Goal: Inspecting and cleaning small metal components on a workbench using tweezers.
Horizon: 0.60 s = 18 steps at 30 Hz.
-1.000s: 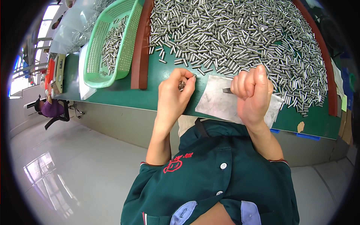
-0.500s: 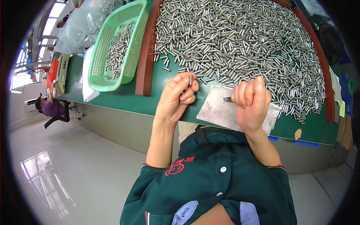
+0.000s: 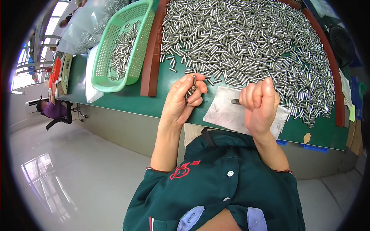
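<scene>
Small metal pins (image 3: 190,91) are gathered in the curled fingers of my left hand (image 3: 178,101), with one standing upright between thumb and forefinger. My right hand (image 3: 260,106) is closed in a fist around a tool whose dark, flat tip (image 3: 234,101) juts out toward the left; the rest of it is hidden in the fist. Beneath the right hand a stained white cloth (image 3: 220,107) lies at the table's near edge. A broad heap of loose metal pins (image 3: 239,42) spreads just beyond both hands.
Left of the heap, a green plastic basket (image 3: 98,64) contains more pins. Red-brown bars (image 3: 149,73) border the heap on the green table (image 3: 331,134). Farther left are a scale (image 3: 64,75) and plastic bags (image 3: 75,36). A person in purple (image 3: 55,109) sits in the far left background.
The pin at my left fingertips has shifted slightly, and more of the pins in that palm now show. My right hand stays almost where it was, still gripping the tool.
</scene>
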{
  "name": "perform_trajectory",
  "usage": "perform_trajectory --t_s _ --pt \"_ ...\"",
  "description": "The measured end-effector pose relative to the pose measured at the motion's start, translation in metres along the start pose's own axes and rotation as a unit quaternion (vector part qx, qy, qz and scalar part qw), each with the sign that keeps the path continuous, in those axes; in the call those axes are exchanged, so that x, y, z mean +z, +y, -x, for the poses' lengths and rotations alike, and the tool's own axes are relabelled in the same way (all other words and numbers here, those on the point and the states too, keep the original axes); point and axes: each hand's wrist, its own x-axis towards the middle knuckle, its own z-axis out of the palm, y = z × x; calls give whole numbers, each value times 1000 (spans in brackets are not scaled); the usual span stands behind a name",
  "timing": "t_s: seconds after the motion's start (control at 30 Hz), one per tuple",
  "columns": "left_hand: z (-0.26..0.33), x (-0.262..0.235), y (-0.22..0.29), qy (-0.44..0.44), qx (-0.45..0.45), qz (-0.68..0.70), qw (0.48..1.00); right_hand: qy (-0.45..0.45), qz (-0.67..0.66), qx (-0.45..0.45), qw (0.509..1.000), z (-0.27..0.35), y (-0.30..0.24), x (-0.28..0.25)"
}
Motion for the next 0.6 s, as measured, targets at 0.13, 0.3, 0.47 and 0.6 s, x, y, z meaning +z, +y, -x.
perform_trajectory --t_s 0.13,0.3,0.47,0.6 --pt "5 1 11 21 49 -53 997 -1 -1 1 1000 -1 2 -1" --pt "2 -3 90 235 442 -475 723 4 -1 5 1000 0 0 -4" --pt "-11 -45 166 355 433 -684 467 -1 3 -1 1000 1 0 -1" --pt "-14 -56 153 345 353 -851 180 9 37 1 999 0 0 1"
